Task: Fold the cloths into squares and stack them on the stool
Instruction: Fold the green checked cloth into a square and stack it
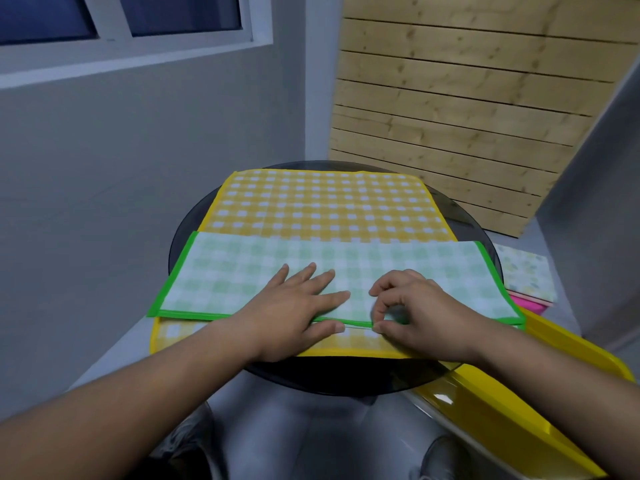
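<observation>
A green-checked cloth (235,271) with a green border lies folded in half as a long strip across a round dark glass table (183,233). Under it spreads a larger yellow-checked cloth (325,202), lying flat. My left hand (298,306) lies flat on the green cloth near its front edge, fingers straight. Just to the right, my right hand (408,310) pinches the green cloth's front edge between thumb and curled fingers. At the right, a folded pale patterned cloth (526,271) rests on top of a pink one (530,301); what they lie on is hidden.
A shiny yellow plastic object (519,403) slopes along the table's right front side. A slatted wooden panel (467,98) leans against the grey wall behind. My knees in grey trousers (304,434) are under the table's front edge.
</observation>
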Demonstrator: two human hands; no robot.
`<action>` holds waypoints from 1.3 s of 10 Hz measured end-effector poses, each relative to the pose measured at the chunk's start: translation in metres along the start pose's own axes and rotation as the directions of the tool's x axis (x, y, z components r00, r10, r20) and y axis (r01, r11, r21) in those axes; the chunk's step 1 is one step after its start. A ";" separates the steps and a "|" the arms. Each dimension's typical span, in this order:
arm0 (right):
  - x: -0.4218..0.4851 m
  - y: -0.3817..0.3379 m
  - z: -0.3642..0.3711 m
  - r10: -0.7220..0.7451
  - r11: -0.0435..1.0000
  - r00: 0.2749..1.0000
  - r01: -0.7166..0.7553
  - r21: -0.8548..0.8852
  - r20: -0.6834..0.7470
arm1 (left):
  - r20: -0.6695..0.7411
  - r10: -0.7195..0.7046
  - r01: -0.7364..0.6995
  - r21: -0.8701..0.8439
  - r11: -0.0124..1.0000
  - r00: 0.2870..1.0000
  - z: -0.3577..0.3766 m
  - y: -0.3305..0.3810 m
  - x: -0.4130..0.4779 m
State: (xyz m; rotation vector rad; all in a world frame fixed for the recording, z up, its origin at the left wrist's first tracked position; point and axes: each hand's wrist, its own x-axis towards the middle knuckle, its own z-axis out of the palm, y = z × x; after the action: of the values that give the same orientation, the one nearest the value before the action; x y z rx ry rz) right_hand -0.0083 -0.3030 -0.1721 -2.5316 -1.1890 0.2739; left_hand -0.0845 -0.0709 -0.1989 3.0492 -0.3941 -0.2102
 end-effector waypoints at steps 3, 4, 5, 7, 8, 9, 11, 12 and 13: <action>0.040 0.003 -0.010 -0.027 0.999 0.999 0.028 0.035 -0.040 | -0.086 -0.012 0.006 -0.075 0.997 0.996 0.007 -0.002 0.001; 0.069 -0.001 0.003 0.042 0.997 0.999 -0.040 -0.062 0.021 | -0.110 -0.008 -0.001 -0.078 0.997 0.994 0.009 -0.004 0.002; 0.083 0.002 0.021 0.080 0.984 0.992 -0.062 -0.168 0.101 | -0.151 -0.015 0.000 -0.100 0.995 0.988 0.010 -0.003 -0.001; 0.084 0.007 0.033 0.058 0.968 0.996 -0.041 -0.249 0.062 | -0.280 -0.200 0.128 -0.254 0.959 0.939 -0.005 -0.002 0.013; 0.085 0.008 0.036 0.060 0.965 0.997 -0.046 -0.257 0.047 | -0.177 -0.247 0.224 -0.143 0.964 0.953 -0.010 -0.015 0.037; 0.085 0.010 0.036 0.056 0.967 0.997 -0.042 -0.253 0.045 | -0.043 -0.286 0.277 -0.151 0.949 0.957 -0.004 -0.030 0.047; 0.085 0.011 0.035 0.055 0.967 0.996 -0.037 -0.253 0.066 | -0.025 -0.499 0.492 -0.136 0.860 0.866 0.004 -0.077 0.016; 0.085 0.012 0.035 0.058 0.968 0.996 -0.039 -0.247 0.072 | 0.014 -0.639 0.635 -0.129 0.762 0.769 0.000 -0.096 0.002; 0.085 0.011 0.035 0.060 0.970 0.996 -0.041 -0.238 0.072 | 0.025 -0.726 0.725 -0.083 0.684 0.688 -0.004 -0.095 0.008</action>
State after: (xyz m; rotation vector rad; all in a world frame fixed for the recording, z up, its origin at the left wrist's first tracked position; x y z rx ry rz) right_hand 0.0425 -0.2365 -0.2120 -2.7828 -1.2538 0.2598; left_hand -0.0525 0.0184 -0.2030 2.9261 0.8455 -0.2290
